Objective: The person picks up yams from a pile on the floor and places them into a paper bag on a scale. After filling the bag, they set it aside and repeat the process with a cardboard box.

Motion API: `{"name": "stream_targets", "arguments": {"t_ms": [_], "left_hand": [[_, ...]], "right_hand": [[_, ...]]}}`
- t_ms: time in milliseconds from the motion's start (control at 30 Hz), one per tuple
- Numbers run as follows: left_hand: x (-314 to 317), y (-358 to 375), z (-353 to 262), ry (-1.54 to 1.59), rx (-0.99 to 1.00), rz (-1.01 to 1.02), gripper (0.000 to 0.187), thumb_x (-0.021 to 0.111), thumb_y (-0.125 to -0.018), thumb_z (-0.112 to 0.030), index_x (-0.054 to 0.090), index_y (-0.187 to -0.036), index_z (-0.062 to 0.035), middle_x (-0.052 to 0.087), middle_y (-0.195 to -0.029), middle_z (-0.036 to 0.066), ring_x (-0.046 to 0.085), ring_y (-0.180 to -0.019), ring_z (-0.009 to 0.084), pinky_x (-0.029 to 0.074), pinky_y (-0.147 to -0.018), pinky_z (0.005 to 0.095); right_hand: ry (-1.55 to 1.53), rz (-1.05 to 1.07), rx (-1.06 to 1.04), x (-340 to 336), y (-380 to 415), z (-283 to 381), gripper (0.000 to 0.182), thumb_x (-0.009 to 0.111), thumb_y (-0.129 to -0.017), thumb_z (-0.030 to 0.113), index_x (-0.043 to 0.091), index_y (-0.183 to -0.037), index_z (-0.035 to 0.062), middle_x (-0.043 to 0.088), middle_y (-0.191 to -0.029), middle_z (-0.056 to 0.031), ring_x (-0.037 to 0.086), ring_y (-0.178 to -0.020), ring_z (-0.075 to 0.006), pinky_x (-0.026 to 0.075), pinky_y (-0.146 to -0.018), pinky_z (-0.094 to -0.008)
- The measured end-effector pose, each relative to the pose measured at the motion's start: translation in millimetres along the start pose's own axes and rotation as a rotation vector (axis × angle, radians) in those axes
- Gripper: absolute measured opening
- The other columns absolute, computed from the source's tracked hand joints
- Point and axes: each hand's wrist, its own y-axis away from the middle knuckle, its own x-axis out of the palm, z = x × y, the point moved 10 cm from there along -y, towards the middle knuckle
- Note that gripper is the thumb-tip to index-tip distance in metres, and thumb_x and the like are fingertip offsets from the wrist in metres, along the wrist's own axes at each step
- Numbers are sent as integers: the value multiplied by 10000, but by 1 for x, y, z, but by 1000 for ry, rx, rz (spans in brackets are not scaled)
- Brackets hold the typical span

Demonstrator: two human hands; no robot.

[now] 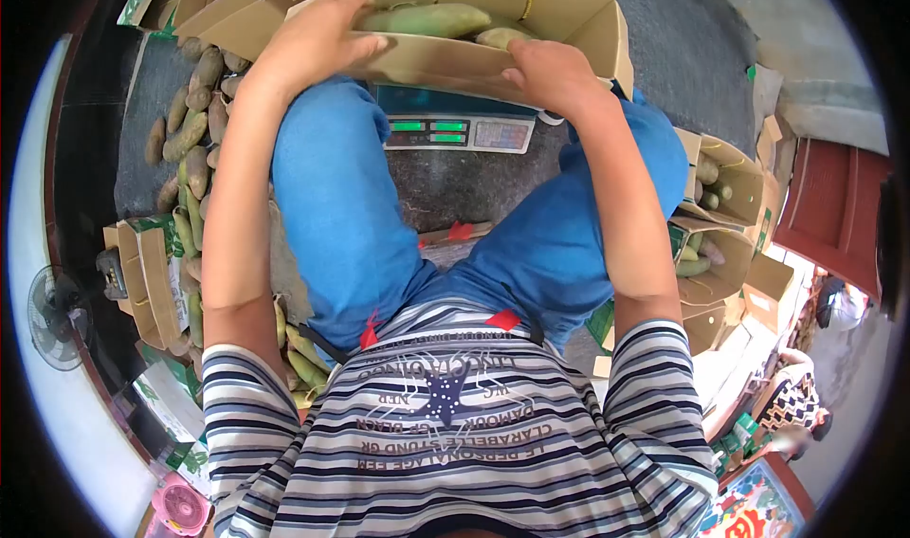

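Note:
An open cardboard box (445,59) with yellow cord handles rests on a digital scale (459,132) in front of my knees. Inside lies a long, pale green root-like vegetable (427,20), and a second, yellowish vegetable (505,37) shows partly beside it. My left hand (327,37) grips the box at the left end of its near wall, its thumb along the front. Over the right part of that same wall, my right hand (557,72) has its fingers hooked inside and its thumb outside. The tips of its fingers lie close to the yellowish vegetable.
Many brown and green vegetables (196,126) lie loose on the floor to my left. Open boxes holding vegetables (711,192) stand on the right. Another box (156,287) sits at left, near a grey fan (59,315). A person (789,396) is at the far right.

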Motion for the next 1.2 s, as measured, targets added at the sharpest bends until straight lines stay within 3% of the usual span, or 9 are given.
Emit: {"name": "stream_targets", "arguments": {"t_ms": [133,267,467,733,833,967,1067,1200], "left_hand": [[5,23,-23,501,-61,244,349,613,-860,-266,553,-1077,1,607,-910,121,592,-854,163,474,-755,297],[0,36,-36,377,-88,310,277,589,-882,-267,576,-894,9,568,-713,75,526,-690,125,445,-641,274],[5,33,-26,263,-89,344,308,576,-888,-279,557,-804,17,497,-644,72,445,-606,124,394,-564,292],[-1,32,-28,261,-115,320,304,576,-887,-272,539,-785,12,480,-622,61,426,-594,125,387,-561,292],[1,33,-24,284,-136,327,307,571,-888,-276,536,-792,14,485,-627,64,435,-601,130,388,-567,297],[0,33,-22,253,-97,311,302,556,-896,-275,528,-799,9,494,-641,68,447,-618,137,391,-583,299],[-8,35,-29,344,-99,253,334,573,-879,-291,532,-783,26,491,-626,134,432,-577,209,385,-560,345],[-7,37,-27,326,-139,253,305,579,-880,-260,515,-787,24,463,-598,92,414,-560,153,368,-542,308]], "right_hand": [[11,-14,-1,0,-3,-2,250,578,-839,254,561,-917,17,634,-852,-175,607,-850,-339,475,-745,-445],[17,-24,2,-3,-1,2,259,572,-846,253,553,-972,28,632,-903,-168,600,-894,-330,474,-766,-436],[-46,-151,-28,-15,6,6,302,572,-849,256,539,-1060,43,606,-1017,-154,581,-965,-322,473,-806,-419],[-51,-194,-42,-17,9,6,291,588,-836,261,550,-1012,33,604,-1006,-149,588,-954,-320,484,-799,-419],[-78,-150,-45,-15,10,5,313,577,-839,230,534,-1093,51,605,-1022,-143,574,-978,-311,461,-819,-416],[-92,-139,-41,-14,12,3,281,584,-832,230,538,-1036,42,615,-979,-150,583,-956,-316,469,-795,-424],[-88,-82,-11,-8,8,-1,268,597,-818,241,545,-982,35,623,-948,-156,594,-933,-323,478,-776,-434],[-115,-84,13,-4,5,-3,243,600,-797,231,591,-953,45,639,-949,-148,616,-916,-311,492,-755,-428]]}}
